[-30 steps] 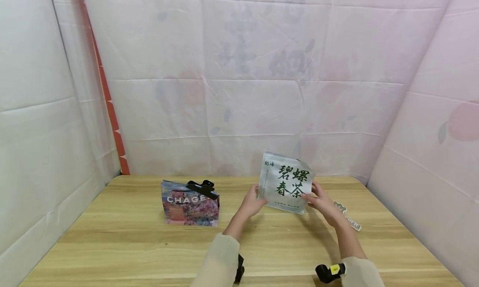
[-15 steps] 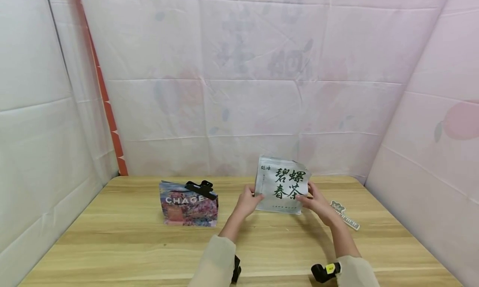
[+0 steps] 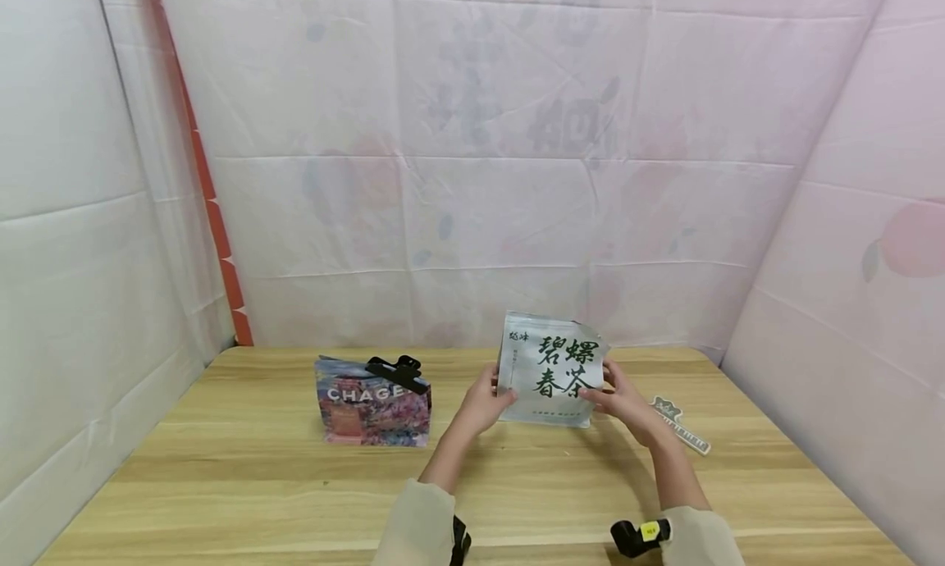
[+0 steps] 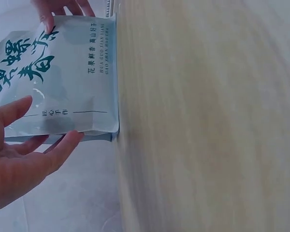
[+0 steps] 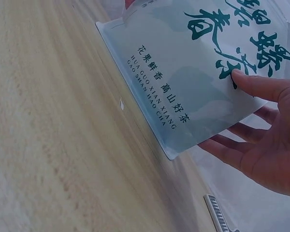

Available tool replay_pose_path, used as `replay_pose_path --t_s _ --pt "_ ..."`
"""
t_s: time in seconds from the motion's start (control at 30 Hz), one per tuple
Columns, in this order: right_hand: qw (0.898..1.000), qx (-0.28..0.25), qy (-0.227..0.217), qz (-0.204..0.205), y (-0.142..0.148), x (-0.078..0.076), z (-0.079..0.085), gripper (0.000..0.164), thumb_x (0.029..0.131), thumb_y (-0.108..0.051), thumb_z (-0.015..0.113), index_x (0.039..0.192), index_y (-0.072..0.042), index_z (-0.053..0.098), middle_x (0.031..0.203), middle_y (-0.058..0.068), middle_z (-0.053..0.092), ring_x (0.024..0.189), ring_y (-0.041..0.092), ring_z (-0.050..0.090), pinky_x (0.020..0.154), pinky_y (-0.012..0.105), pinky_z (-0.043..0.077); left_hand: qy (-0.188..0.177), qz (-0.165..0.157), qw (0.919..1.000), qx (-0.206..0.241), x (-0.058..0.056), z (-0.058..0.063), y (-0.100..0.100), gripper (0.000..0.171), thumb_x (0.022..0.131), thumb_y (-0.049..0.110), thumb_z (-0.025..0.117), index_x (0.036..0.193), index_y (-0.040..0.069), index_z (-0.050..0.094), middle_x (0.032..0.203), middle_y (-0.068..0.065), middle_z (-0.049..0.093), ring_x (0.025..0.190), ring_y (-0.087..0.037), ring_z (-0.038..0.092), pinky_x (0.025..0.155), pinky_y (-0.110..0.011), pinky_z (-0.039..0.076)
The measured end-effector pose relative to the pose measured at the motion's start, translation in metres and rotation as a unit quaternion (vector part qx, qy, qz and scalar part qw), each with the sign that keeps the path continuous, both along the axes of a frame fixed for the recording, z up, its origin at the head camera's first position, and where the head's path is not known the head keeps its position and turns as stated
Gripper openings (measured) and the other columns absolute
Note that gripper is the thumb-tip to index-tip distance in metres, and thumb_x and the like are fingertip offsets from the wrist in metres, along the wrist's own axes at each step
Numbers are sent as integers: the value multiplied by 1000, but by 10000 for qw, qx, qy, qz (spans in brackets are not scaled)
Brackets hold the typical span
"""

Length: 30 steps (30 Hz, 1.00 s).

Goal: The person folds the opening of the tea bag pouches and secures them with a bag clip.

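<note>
A pale silvery-blue tea bag (image 3: 550, 371) with large dark green characters stands upright between my two hands, its bottom edge close over the tabletop. My left hand (image 3: 483, 402) holds its left side edge, thumb toward the front face and fingers around the side. On the opposite edge my right hand (image 3: 620, 398) grips it, thumb (image 5: 253, 84) pressed on the printed front and fingers behind. The bag's upper right corner looks creased and bent. In the left wrist view the tea bag (image 4: 75, 72) spans both hands. Its back is hidden.
On the left of the wooden table (image 3: 258, 500) stands a colourful printed bag (image 3: 372, 410) with a black clip (image 3: 399, 373) on its top. A flat pale piece with a piano-key strip (image 3: 687, 435) lies right of my right hand. Fabric walls (image 3: 487, 205) enclose the back and sides.
Both hands have moved slightly left and down with the tea bag, which now stands lower and closer to the table. The clipped bag has stayed put.
</note>
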State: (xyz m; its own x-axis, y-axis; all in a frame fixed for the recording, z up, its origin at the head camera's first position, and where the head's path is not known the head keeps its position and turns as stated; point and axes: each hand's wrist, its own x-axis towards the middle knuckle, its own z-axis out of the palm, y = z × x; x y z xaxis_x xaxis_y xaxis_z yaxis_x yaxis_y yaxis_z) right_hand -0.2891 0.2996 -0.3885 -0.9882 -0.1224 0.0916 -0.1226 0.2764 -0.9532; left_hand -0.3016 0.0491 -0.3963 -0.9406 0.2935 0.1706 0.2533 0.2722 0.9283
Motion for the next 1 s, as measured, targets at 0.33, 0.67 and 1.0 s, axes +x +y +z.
replay_pose_path --t_s 0.33,0.67,1.0 --pt "9998 127 66 123 -5 1 2 71 84 -10 66 139 -3 21 126 30 35 113 43 43 84 46 44 -36 -47 9988 -486 12 8 -10 48 89 12 60 129 -4 39 125 -22 47 111 -38 47 89 -49 39" --pt "9997 153 38 176 -10 5 2 69 83 -8 67 137 -2 25 124 30 38 109 44 47 82 46 46 -155 -118 9987 -469 20 11 -16 53 90 14 60 133 -5 35 130 -24 44 118 -40 42 95 -52 32" --pt "9986 335 54 413 -19 8 6 70 84 -11 67 138 -5 24 123 28 38 104 38 50 80 47 46 -331 266 9977 -527 20 16 -23 48 90 19 59 125 -7 40 122 -24 49 112 -39 47 91 -51 37"
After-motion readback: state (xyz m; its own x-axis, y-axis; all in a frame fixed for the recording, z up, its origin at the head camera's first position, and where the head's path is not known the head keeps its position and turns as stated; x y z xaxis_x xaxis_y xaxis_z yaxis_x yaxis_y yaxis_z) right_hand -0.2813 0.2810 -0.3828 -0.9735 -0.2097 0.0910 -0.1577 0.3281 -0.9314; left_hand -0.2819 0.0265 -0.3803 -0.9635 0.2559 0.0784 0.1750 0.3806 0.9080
